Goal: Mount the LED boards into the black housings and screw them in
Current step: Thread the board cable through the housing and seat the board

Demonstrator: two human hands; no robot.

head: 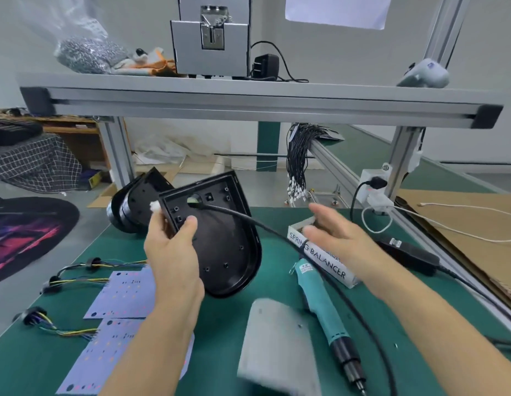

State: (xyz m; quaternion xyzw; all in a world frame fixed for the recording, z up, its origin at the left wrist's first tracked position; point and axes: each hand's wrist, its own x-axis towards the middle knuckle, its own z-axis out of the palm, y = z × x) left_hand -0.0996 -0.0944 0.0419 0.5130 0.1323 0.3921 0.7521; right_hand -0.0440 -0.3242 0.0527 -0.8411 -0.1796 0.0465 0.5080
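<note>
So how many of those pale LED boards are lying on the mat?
2 that I can tell: one board left of the left wrist, another board nearer, partly under the forearm. More may be hidden beneath the arm.

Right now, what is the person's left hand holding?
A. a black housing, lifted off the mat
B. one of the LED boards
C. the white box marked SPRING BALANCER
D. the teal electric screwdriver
A. The left hand grips the edge of the black housing, tilted above the green mat; the teal screwdriver lies untouched.
</note>
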